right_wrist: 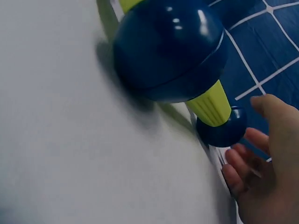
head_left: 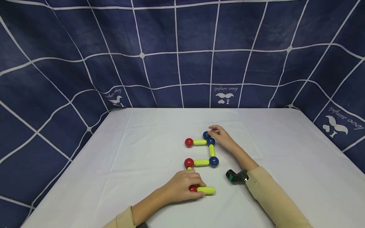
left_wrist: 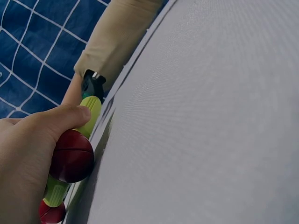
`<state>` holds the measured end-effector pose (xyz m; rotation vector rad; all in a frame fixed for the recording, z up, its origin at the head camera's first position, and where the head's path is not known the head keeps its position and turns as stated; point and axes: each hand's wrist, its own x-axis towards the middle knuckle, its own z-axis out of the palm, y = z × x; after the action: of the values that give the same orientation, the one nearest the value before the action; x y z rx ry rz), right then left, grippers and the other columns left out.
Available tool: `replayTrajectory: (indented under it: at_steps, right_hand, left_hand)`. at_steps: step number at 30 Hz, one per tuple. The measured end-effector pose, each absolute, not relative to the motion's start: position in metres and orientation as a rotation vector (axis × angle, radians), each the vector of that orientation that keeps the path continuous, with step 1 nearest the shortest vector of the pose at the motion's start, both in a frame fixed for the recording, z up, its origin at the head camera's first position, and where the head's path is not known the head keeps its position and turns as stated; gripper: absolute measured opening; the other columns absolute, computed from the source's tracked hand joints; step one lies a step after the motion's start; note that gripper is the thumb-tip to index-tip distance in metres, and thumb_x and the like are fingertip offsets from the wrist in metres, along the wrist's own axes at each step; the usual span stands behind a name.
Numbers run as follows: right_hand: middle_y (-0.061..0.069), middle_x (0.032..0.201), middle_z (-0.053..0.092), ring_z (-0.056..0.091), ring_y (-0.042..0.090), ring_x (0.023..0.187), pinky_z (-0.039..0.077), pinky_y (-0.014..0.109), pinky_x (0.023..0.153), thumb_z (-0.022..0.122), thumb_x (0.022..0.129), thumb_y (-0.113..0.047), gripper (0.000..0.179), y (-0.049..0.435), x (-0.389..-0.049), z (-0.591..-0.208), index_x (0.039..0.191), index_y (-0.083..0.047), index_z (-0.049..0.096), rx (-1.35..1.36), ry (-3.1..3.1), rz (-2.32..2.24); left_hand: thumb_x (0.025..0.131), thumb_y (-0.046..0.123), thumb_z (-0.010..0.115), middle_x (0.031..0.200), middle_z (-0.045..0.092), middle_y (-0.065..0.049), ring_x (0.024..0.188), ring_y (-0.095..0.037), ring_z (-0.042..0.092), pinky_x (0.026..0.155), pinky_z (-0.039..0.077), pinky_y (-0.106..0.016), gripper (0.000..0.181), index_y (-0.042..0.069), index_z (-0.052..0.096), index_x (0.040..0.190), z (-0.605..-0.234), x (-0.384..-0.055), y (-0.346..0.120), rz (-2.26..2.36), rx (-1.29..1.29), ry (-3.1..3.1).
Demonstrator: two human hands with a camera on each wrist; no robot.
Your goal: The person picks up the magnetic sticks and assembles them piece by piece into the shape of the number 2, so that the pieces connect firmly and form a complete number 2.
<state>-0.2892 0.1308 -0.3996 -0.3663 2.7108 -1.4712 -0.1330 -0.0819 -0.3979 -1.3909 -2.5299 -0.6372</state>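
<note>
My left hand (head_left: 183, 185) pinches a yellow-green building rod (head_left: 207, 190) beside a red ball (left_wrist: 72, 156). A second rod (left_wrist: 56, 190) links that ball to another red ball (head_left: 188, 163), partly under the hand. From there, a rod (head_left: 201, 162) runs to a blue ball (head_left: 214, 161), and another rod (head_left: 212, 150) leads to a farther blue ball (head_left: 211, 141). My right hand (head_left: 223, 138) is beside the far end, fingers loosely bent and thumb apart. Its fingertips are close to a blue ball (head_left: 206, 135); contact is unclear.
At the far left of the build, a red ball (head_left: 189, 142) joins a rod (head_left: 199, 142). White cloth covers the table (head_left: 142, 152). A dark blue checked curtain (head_left: 196, 69) surrounds its back and sides. A black wrist camera (head_left: 236, 176) sits on the right wrist.
</note>
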Motion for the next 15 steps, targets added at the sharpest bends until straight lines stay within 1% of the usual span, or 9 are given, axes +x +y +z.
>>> replayTrajectory:
  at_steps: [3, 5, 9, 15]
  right_hand:
    - [0.018, 0.122, 0.048, 0.050, 0.029, 0.107, 0.041, 0.039, 0.090, 0.050, 0.092, -0.032, 0.045, 0.125, -0.293, -0.402, 0.128, -0.005, 0.045, -0.387, 2.675, -1.393]
    - [0.017, 0.121, 0.049, 0.049, 0.027, 0.103, 0.040, 0.039, 0.089, 0.050, 0.091, -0.032, 0.045, 0.122, -0.294, -0.404, 0.128, -0.006, 0.046, -0.389, 2.699, -1.340]
    - [0.015, 0.115, 0.052, 0.047, 0.024, 0.096, 0.039, 0.035, 0.082, 0.050, 0.091, -0.031, 0.040, 0.117, -0.291, -0.406, 0.123, -0.007, 0.052, -0.369, 2.743, -1.310]
    - [0.012, 0.116, 0.055, 0.049, 0.023, 0.096, 0.039, 0.030, 0.080, 0.053, 0.090, -0.035, 0.039, 0.117, -0.284, -0.407, 0.121, -0.010, 0.054, -0.332, 2.744, -1.535]
  left_hand:
    - [0.081, 0.037, 0.065, 0.077, 0.059, 0.015, 0.072, 0.002, 0.046, 0.065, 0.029, -0.004, 0.017, 0.024, 0.069, 0.090, -0.399, -0.133, -0.082, -0.646, -1.406, -2.513]
    - [0.081, 0.037, 0.065, 0.077, 0.059, 0.016, 0.073, 0.003, 0.046, 0.066, 0.029, -0.003, 0.016, 0.024, 0.068, 0.090, -0.400, -0.133, -0.082, -0.656, -1.412, -2.515]
    - [0.081, 0.037, 0.065, 0.077, 0.059, 0.016, 0.073, 0.003, 0.045, 0.067, 0.027, -0.001, 0.016, 0.024, 0.068, 0.090, -0.401, -0.134, -0.082, -0.668, -1.416, -2.518]
    - [0.081, 0.037, 0.065, 0.076, 0.059, 0.016, 0.072, 0.003, 0.045, 0.066, 0.028, -0.003, 0.015, 0.024, 0.069, 0.089, -0.401, -0.135, -0.083, -0.658, -1.407, -2.498]
